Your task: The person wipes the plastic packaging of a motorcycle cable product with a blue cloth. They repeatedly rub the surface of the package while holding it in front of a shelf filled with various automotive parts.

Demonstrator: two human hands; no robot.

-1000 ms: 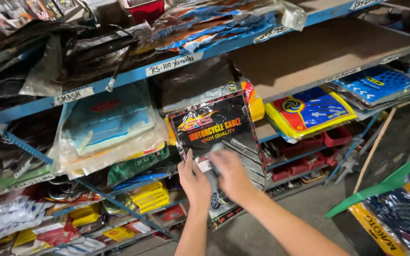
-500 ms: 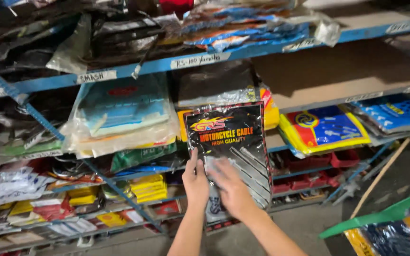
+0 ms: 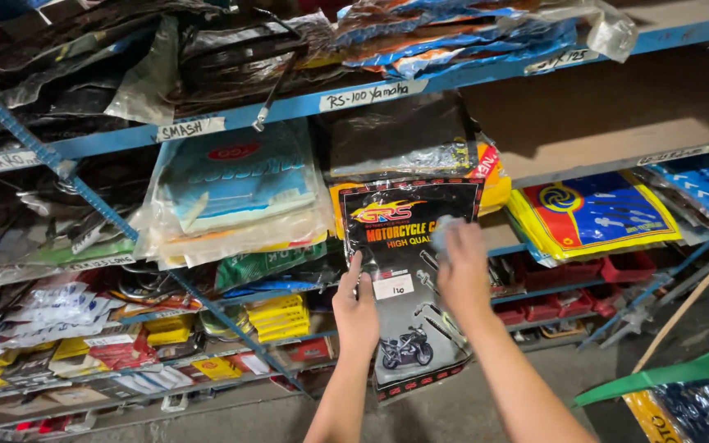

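Holding a black plastic packet point(image 3: 408, 279) up in front of the blue metal shelving point(image 3: 305, 102), both hands are on it. Left hand point(image 3: 357, 310) grips the packet's left edge approx. halfway down, thumb on the front, fingers tucked behind (not visible), so it's closed on the pkg. Right hand point(image 3: 463, 267) lies on the front face w/ a small pale cloth point(image 3: 443, 232) under the fingertips, fingers mostly straight and pressed flat, not clenched; whether the thumb hooks round the right edge, can't tell. The packet hangs upright, slightly tilted, top edge level w/ the middle shelf, bottom edge reaching down toward the floor level of the rack; its front shows a flame-style logo at top, a small white sticker mid-left and a motorcycle picture near the bottom. Right behind it sits a dark bag w/ yellow trim point(image 3: 408, 139) on the middle shelf. To the left, a stack of clear bags w/ blue contents point(image 3: 235, 193); to the right, yellow-and-blue flat packs point(image 3: 592, 215) lying on the same shelf level. Lower left shelves hold small yellow boxes point(image 3: 276, 316). A green plastic part point(image 3: 666, 376) pokes in at bottom right, well apart from the hands.
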